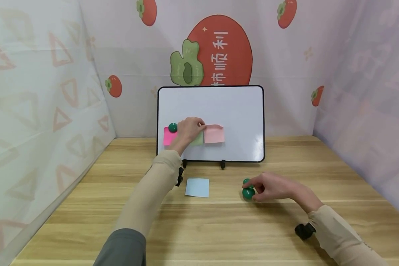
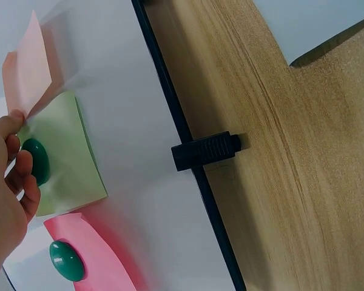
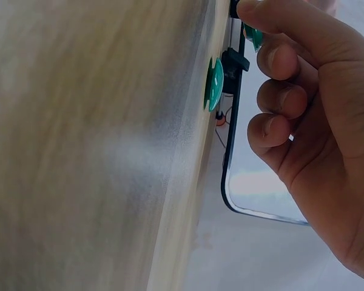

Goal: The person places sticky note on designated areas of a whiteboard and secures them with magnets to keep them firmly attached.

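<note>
My left hand (image 1: 188, 130) is at the whiteboard (image 1: 242, 111), finger and thumb pinching the upper left corner of a light pink sticky note (image 1: 214, 135). Under that hand lies a light green sticky note (image 2: 70, 157), with a green round magnet (image 2: 37, 160) on it. A bright pink sticky note (image 1: 169, 137) further left bears another green magnet (image 1: 173, 127). Low over the table, my right hand (image 1: 274, 186) pinches a green magnet (image 1: 248, 193) between thumb and forefinger. One more green magnet (image 3: 215, 85) rests on the table just beyond those fingers.
A pale blue sticky note (image 1: 197, 187) lies on the wooden table (image 1: 203, 229) in front of the board. Black clip feet (image 1: 223, 164) hold up the board's lower edge. Printed cloth (image 1: 286, 55) hangs behind and along both sides.
</note>
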`<state>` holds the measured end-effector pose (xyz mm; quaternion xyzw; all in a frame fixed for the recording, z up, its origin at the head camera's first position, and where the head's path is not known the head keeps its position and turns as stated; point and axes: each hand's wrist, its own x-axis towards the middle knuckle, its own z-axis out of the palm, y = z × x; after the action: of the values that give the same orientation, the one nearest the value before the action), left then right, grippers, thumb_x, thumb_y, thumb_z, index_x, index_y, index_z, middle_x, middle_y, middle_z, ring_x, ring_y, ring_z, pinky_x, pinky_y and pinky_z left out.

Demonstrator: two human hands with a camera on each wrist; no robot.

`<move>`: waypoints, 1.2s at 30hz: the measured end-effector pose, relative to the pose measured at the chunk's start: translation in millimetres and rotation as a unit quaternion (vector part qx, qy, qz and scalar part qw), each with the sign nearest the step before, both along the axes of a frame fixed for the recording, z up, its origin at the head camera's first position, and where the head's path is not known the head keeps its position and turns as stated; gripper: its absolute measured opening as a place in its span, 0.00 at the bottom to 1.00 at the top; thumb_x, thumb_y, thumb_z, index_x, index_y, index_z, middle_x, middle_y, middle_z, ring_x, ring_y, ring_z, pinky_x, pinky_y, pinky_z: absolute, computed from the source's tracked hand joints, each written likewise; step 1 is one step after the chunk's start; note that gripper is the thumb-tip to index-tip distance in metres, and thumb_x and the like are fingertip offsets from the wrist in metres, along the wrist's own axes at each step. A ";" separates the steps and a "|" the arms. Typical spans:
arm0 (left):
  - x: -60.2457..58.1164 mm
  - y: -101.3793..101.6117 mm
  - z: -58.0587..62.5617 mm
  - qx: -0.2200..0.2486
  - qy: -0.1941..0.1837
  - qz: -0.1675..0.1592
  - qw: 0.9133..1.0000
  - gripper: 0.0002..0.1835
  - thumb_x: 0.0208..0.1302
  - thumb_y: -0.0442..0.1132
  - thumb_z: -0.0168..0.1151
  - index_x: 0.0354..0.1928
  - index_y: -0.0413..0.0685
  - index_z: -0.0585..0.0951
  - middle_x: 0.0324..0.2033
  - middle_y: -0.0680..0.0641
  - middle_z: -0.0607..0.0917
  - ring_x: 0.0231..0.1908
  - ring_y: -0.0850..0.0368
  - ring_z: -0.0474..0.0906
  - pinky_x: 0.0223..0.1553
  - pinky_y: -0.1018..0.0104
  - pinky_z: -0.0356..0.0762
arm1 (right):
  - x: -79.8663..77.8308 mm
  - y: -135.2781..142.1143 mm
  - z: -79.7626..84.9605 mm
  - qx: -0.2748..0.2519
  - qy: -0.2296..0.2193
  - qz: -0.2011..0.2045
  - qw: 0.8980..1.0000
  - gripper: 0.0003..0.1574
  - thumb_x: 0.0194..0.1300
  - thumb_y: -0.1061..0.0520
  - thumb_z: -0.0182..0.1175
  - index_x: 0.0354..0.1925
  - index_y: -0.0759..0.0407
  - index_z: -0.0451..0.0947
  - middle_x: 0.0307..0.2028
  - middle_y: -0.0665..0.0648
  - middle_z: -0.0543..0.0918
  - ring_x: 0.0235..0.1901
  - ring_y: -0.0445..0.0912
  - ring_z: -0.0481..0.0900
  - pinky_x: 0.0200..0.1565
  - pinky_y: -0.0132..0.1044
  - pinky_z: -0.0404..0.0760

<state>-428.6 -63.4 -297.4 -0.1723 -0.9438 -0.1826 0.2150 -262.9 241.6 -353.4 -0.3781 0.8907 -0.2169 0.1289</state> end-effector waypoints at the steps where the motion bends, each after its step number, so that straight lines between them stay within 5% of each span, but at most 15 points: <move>1: 0.0 -0.2 0.0 0.001 0.003 0.000 1.000 0.12 0.67 0.52 0.64 0.43 0.56 0.89 0.37 0.53 0.90 0.30 0.58 0.81 0.25 0.68 0.67 | -0.6 -0.7 0.2 0.000 0.001 0.000 1.000 0.22 0.62 0.57 0.67 0.55 0.57 0.82 0.21 0.39 0.70 0.22 0.32 0.67 0.26 0.26 0.67; 20: -1.7 1.4 2.3 -0.026 0.018 0.003 1.000 0.10 0.68 0.50 0.64 0.41 0.56 0.88 0.32 0.53 0.89 0.26 0.58 0.79 0.25 0.66 0.69 | -21.4 -22.0 20.7 -0.009 0.104 0.002 0.995 0.23 0.61 0.59 0.66 0.56 0.55 0.82 0.18 0.40 0.66 0.19 0.31 0.62 0.25 0.26 0.64; 36: -1.8 -0.8 -2.7 -0.030 0.027 -0.023 0.999 0.10 0.69 0.49 0.62 0.43 0.54 0.87 0.32 0.52 0.89 0.24 0.59 0.78 0.22 0.69 0.67 | -55.5 -37.2 36.9 -0.015 0.203 -0.024 0.979 0.24 0.62 0.60 0.67 0.57 0.55 0.82 0.16 0.42 0.67 0.18 0.34 0.62 0.24 0.27 0.64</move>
<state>-430.5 -64.2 -300.1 -0.2057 -0.9385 -0.1541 0.2305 -318.4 204.4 -316.5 -0.3947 0.9037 -0.1521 -0.0656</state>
